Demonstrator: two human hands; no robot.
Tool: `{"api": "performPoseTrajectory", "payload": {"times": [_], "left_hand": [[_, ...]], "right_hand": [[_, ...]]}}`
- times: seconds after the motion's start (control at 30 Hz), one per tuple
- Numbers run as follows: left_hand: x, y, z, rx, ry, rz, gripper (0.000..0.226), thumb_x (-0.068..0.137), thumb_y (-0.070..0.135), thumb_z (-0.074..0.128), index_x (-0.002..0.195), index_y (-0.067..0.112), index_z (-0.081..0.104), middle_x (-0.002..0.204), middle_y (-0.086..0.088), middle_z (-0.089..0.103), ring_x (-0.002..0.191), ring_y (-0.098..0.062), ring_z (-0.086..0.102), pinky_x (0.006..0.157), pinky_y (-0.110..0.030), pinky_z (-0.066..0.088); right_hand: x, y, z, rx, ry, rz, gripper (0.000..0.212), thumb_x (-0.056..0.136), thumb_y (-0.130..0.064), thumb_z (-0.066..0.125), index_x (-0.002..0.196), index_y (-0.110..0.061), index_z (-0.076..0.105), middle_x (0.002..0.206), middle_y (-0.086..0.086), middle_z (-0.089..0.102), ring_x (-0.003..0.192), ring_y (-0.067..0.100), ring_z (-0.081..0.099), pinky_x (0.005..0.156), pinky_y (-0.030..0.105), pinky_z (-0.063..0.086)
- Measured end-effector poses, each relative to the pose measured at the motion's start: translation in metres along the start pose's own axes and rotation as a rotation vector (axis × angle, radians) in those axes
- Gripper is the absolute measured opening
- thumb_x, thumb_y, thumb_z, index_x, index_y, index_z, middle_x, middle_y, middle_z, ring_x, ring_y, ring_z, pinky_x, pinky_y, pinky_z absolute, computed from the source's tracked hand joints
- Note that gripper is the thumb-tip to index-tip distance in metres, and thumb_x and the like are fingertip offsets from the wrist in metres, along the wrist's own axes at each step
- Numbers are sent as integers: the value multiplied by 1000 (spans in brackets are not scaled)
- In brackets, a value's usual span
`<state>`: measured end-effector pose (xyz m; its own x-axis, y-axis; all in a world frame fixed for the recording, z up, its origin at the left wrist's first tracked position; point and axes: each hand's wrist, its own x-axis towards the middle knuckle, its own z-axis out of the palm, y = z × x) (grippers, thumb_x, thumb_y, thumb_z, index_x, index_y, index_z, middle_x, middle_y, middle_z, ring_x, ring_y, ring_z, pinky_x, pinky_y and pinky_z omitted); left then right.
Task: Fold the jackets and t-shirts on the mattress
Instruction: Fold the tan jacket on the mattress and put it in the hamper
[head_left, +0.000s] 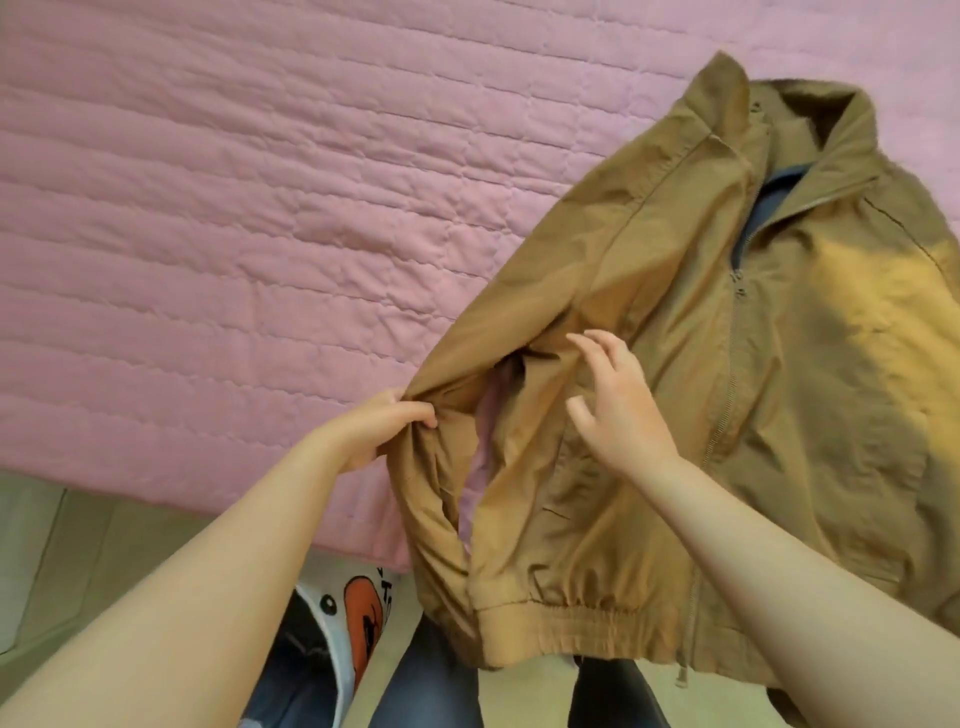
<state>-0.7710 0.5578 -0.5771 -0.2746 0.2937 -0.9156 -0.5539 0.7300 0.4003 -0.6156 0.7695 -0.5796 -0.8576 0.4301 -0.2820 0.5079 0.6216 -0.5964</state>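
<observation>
I look down at a brown jacket (810, 374) lying on the pink quilted mattress (208, 208). The jacket is on the right side of the bed, front side up. Its collar (831, 124) points away from me. The zipper (727, 400) is done up most of the way, and a bit of blue-grey lining shows near the top. The stretchy bottom band (566, 618) hangs a little over the near edge of the mattress.

The left hand (382, 428) grips the jacket's sleeve (441, 499) where the sleeve bends. The fingers and thumb are curled tight round a bunch of the cloth. The sleeve is pulled out to the side, so a gap opens between it and the body of the jacket, and pink shows through the gap.

The right hand (621, 410) is over the front of the jacket, just beside the zipper. Its fingers are spread wide and only a little bent. It holds nothing. I cannot tell if the fingertips touch the cloth.

Below the mattress edge I see a white top with an orange picture (361, 616), blue jeans (426, 691) and a pale floor (78, 545).
</observation>
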Motion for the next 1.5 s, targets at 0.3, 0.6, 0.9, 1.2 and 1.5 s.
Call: {"api": "performPoseTrajectory", "payload": {"times": [0.3, 0.6, 0.9, 1.2, 1.5], "left_hand": [[3, 98, -181, 495, 502, 559, 37, 68, 12, 68, 99, 28, 55, 87, 8, 65, 74, -16, 62, 67, -30, 49], [50, -20, -250, 863, 634, 253, 69, 68, 14, 72, 131, 29, 49, 119, -5, 50, 111, -35, 51, 87, -46, 48], [31, -43, -279, 651, 414, 195, 33, 67, 6, 69, 92, 26, 60, 84, 6, 60, 82, -22, 61, 58, -29, 39], [3, -11, -292, 948, 1292, 465, 66, 60, -7, 64, 118, 23, 56, 103, -10, 51, 92, -34, 48, 75, -44, 37], [38, -51, -331, -431, 1131, 96, 80, 74, 36, 70, 142, 9, 37, 142, -19, 38, 127, -30, 43, 110, -39, 34]], "right_hand": [[89, -70, 28, -210, -18, -106, 76, 82, -28, 64, 149, -39, 28, 159, 1, 14, 146, 28, 15, 109, 48, 27], [160, -115, 63, -472, -46, -63, 45, 99, -45, 34, 90, -21, 70, 111, 0, 65, 110, 24, 55, 93, 43, 32], [225, -142, 92, -430, -385, -87, 42, 91, -35, 60, 129, -19, 49, 129, 9, 51, 113, 32, 55, 86, 40, 48], [227, -167, 66, -28, 208, -125, 35, 92, -6, 52, 126, -13, 52, 133, 11, 41, 111, 29, 52, 87, 41, 45], [167, -169, 141, -419, -242, -59, 65, 94, -61, 36, 148, -53, 1, 161, -8, -15, 148, 27, -14, 112, 64, 2]]}}
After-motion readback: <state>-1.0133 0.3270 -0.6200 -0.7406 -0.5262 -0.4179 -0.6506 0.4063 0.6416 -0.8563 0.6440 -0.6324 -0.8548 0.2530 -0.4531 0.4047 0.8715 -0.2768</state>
